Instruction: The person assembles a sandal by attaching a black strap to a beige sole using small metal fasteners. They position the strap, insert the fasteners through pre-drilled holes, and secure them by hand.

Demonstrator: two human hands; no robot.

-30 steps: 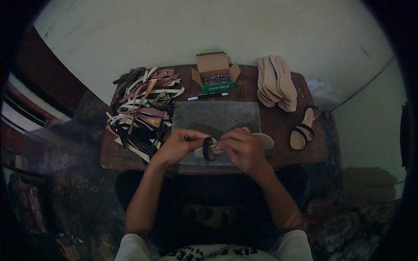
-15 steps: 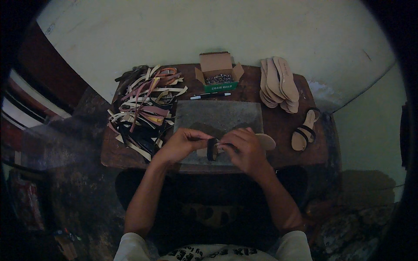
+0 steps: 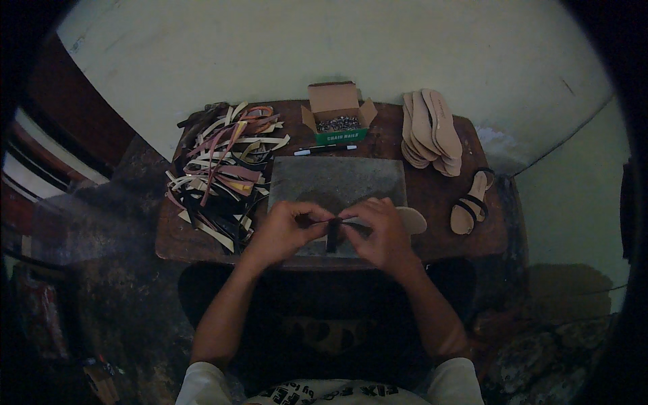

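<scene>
A black sandal strap (image 3: 332, 239) stands up in the middle, over the grey mat. My left hand (image 3: 289, 228) pinches its upper edge between thumb and fingers. From the other side my right hand (image 3: 379, 233) closes its thumb and fingertips on the same edge, so the fingertips of both hands almost meet. Under my right hand lies a tan sandal sole (image 3: 413, 221), with its rounded end sticking out to the right. My hands cover most of the sole, and how the strap joins it cannot be made out.
A grey mat (image 3: 341, 177) lies on the brown wooden table (image 3: 432, 246). Tangled straps (image 3: 223, 169) are heaped at left. Behind the mat stand an open box of nails (image 3: 339, 128) and a pen (image 3: 325, 150). Stacked tan soles (image 3: 432, 128) and a finished-looking sandal (image 3: 470, 206) lie right.
My left fingertips have slid right along the strap's top, closer to my right fingertips. The strap now shows as a narrower, straighter upright band.
</scene>
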